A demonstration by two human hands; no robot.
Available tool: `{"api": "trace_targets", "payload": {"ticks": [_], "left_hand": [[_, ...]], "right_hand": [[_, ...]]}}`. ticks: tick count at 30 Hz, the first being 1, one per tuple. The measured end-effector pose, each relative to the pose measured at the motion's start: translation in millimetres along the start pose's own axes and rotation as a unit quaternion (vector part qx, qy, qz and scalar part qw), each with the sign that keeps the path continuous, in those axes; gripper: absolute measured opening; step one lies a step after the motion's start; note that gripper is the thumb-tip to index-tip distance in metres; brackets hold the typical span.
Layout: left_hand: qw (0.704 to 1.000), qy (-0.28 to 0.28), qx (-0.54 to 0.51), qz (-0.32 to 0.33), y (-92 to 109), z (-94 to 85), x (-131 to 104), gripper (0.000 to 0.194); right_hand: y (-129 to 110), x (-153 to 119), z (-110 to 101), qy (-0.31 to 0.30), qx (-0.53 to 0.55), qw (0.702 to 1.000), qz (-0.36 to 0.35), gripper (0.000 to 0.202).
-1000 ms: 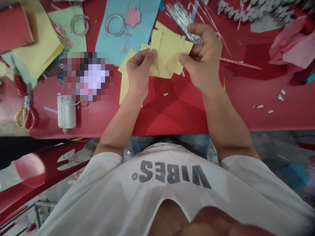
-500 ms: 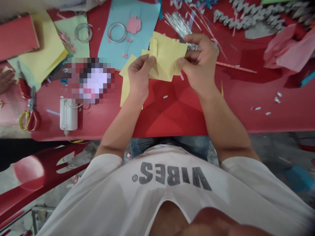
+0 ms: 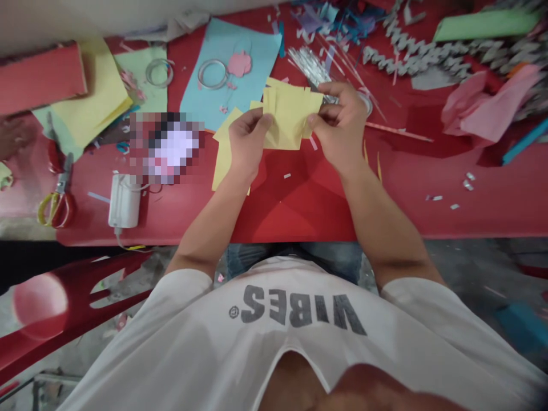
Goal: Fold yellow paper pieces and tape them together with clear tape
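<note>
Head view: the left hand [image 3: 249, 137] and right hand [image 3: 340, 124] are pinching opposite sides of a small, yellow, rectangular folded paper [image 3: 286, 117] at upper centre of the frame; probably light and easily creased, it is inviting gentle edge holds.

Soft, middling indoor light over a red table [image 3: 492, 214], with wide-angle stretching toward the edges.
Diffuse shadows darken the table between the forearms [image 3: 209, 211] and beside the crumpled pink paper [image 3: 492, 108]; its left end carries a pale sheen. The silver strips [image 3: 309, 64] glint, and the yellow paper [image 3: 287, 117] looks fairly evenly lit, fine detail smeared. Coarse pixel blocks mask a bright patch at left. The floor [image 3: 462, 274] lies dim and blurry.
</note>
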State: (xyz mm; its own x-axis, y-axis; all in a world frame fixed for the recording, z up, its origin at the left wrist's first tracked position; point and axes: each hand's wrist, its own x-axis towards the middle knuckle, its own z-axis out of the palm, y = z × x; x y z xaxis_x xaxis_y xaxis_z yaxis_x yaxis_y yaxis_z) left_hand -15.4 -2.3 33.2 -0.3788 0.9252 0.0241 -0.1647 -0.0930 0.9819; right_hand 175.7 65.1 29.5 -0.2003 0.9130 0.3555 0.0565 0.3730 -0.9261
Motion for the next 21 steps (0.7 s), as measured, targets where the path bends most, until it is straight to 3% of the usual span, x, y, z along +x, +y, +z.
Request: {"api": "trace_targets", "payload": {"ticks": [2,14,21], "left_hand": [[0.999,0.031,0.0,0.022,-1.1,2.4,-0.3,0.02],[0.998,0.046,-0.023,0.035,-8.5,0.1,5.1,0.016],[0.998,0.0,-0.059,0.031,-1.2,0.6,2.5,0.013]], "right_hand": [[4.7,1.3,1.3,0.008,0.004,1.0,-0.005,0.046],[10.3,0.5,1.0,-0.011,0.017,1.0,0.009,0.043],[7.8,-0.7,7.2,0.023,0.034,0.999,0.005,0.043]]}}
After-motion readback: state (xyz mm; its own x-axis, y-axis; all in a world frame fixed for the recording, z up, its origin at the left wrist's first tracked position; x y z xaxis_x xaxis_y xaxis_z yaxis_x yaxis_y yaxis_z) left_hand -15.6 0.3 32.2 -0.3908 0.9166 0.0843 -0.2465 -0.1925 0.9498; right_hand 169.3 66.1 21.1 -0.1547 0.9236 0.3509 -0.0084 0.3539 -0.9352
